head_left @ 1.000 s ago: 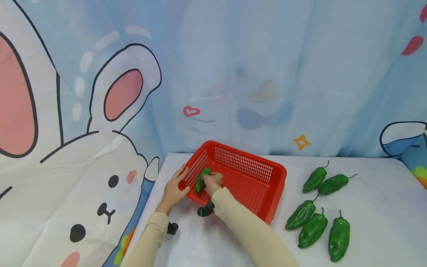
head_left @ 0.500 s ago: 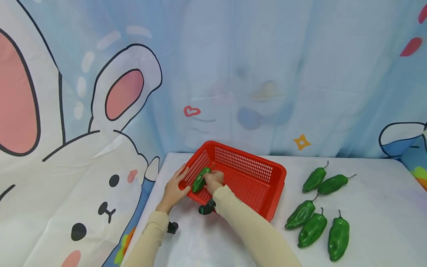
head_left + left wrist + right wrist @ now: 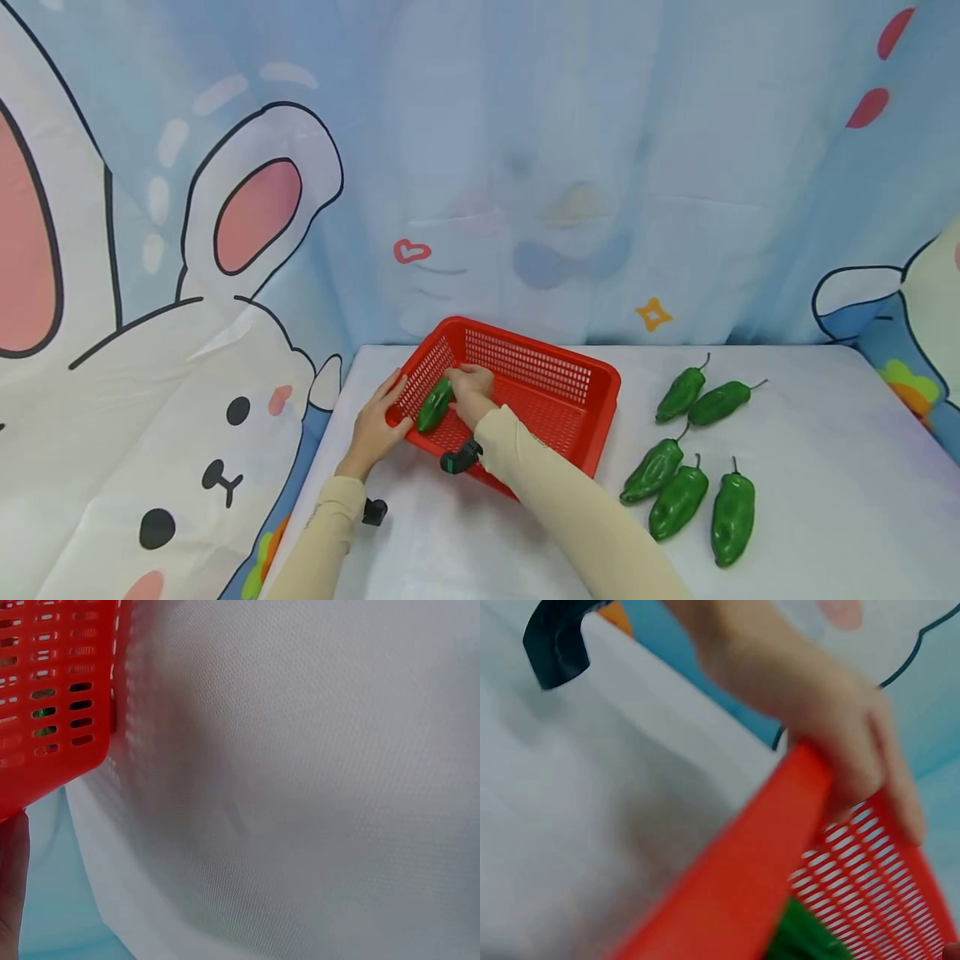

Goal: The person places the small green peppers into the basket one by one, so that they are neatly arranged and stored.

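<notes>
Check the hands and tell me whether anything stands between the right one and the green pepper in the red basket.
Nothing visible does: the right hand is inside the red basket, against the far end of the green pepper. The left hand grips the basket's left end, off to the side.

One pepper [image 3: 435,406] sits in the basket [image 3: 536,408]; five peppers [image 3: 678,504] (two farther back) lie right.

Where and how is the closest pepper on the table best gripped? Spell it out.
Probably across the thick middle of the pepper, from above and slightly right: it lies lengthwise, stem at the far end, with another pepper close on its left.
</notes>
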The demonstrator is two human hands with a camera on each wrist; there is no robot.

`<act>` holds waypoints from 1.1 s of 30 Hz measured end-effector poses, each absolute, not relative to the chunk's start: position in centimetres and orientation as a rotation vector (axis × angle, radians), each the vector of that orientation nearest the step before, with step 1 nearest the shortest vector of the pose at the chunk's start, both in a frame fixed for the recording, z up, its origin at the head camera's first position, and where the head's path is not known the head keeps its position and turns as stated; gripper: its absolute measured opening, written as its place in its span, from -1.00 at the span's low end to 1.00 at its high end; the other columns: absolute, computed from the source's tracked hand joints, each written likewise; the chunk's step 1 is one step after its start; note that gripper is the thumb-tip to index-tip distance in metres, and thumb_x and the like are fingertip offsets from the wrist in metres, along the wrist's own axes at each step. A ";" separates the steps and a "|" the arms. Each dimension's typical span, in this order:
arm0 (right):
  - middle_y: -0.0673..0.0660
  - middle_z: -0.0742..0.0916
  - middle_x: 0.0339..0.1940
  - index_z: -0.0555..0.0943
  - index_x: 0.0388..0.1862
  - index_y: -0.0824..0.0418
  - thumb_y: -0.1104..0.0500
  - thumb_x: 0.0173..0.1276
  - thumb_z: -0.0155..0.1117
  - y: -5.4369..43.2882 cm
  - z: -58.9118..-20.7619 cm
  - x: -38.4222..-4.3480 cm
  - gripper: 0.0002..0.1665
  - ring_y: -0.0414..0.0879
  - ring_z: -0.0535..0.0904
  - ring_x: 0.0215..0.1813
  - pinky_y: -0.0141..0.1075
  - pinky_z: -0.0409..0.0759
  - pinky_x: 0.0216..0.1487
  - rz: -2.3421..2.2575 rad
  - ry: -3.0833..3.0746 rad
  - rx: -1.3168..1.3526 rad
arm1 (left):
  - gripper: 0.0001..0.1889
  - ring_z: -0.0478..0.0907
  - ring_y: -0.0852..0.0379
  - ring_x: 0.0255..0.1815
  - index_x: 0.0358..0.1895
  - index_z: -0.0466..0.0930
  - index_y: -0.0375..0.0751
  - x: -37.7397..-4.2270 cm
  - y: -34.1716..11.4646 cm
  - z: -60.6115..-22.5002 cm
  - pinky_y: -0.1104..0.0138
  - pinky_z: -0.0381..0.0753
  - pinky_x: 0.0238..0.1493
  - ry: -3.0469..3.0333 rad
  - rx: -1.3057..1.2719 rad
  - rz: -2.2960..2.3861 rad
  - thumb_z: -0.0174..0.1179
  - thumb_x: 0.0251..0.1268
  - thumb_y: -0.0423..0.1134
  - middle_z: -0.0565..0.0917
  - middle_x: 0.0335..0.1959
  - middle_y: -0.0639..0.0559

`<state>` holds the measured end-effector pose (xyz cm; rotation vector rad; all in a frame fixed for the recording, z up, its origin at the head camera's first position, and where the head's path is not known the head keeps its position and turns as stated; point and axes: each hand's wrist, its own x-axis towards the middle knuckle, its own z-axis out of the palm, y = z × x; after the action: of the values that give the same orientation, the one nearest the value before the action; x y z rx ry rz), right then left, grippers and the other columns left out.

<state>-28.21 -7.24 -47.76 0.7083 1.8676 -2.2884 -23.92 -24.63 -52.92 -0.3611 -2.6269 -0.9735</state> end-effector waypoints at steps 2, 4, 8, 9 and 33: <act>0.30 0.55 0.20 0.55 0.15 0.29 0.23 0.28 0.35 -6.9 -46.9 -28.0 -0.55 0.19 0.52 0.18 0.16 0.59 0.04 -2.326 1.830 0.642 | -0.27 0.33 -0.18 0.40 0.43 0.35 -0.23 -23.8 -24.5 -52.9 -0.14 0.45 0.20 -2.624 -0.361 -0.971 0.19 0.06 -0.31 0.29 0.50 -0.06; 0.29 0.53 0.22 0.54 0.16 0.28 0.21 0.29 0.34 -6.6 -45.9 -27.8 -0.53 0.18 0.50 0.20 0.16 0.57 0.07 -2.349 1.802 0.590 | -0.27 0.33 -0.18 0.41 0.43 0.35 -0.24 -23.8 -24.5 -52.9 -0.14 0.44 0.21 -2.623 -0.360 -0.975 0.20 0.07 -0.32 0.29 0.50 -0.07; 0.24 0.53 0.23 0.55 0.19 0.25 0.18 0.30 0.34 -6.4 -44.1 -27.5 -0.52 0.11 0.52 0.13 0.12 0.59 0.07 -2.359 1.796 0.514 | -0.27 0.31 -0.18 0.42 0.44 0.34 -0.25 -23.7 -24.6 -52.8 -0.15 0.42 0.23 -2.634 -0.360 -0.963 0.20 0.07 -0.34 0.28 0.50 -0.09; 0.22 0.54 0.22 0.56 0.19 0.24 0.17 0.30 0.35 -6.3 -43.7 -27.4 -0.52 0.11 0.53 0.10 0.10 0.61 0.04 -2.355 1.803 0.503 | -0.27 0.31 -0.18 0.42 0.44 0.34 -0.26 -23.7 -24.7 -52.7 -0.15 0.42 0.24 -2.634 -0.362 -0.965 0.21 0.07 -0.34 0.28 0.50 -0.09; 0.26 0.45 0.37 0.48 0.33 0.22 0.21 0.36 0.27 4.2 -39.5 -27.5 -0.45 0.17 0.51 0.29 0.07 0.56 0.15 -2.407 1.864 0.373 | -0.26 0.27 -0.16 0.45 0.43 0.35 -0.25 -23.3 -24.7 -52.2 -0.14 0.35 0.30 -2.599 -0.384 -1.025 0.23 0.05 -0.35 0.30 0.49 -0.11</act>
<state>-27.49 4.21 -39.48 0.3726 1.8642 -2.4072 -23.30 -24.66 -52.24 -0.3844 -2.5991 -1.0250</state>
